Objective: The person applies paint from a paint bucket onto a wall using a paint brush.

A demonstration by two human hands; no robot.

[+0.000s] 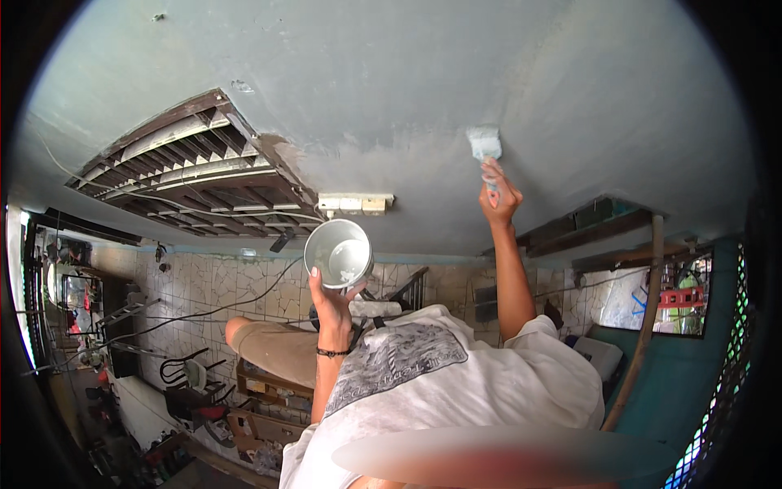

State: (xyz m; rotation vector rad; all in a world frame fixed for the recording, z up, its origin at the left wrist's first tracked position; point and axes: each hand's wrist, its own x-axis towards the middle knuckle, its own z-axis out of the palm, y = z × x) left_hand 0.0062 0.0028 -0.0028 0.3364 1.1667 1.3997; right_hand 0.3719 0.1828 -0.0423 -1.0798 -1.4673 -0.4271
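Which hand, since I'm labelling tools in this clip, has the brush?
The right hand: it holds the brush up at the grey wall, whereas the left hand holds the can.

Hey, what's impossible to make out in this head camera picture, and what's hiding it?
All in the head view:
Part of the brush: covered by the right hand.
Some fingers of the left hand: behind the bucket.
The bucket's underside: turned away.
Part of the white shirt: behind a blurred patch.
Lower-left clutter: too small and dark.
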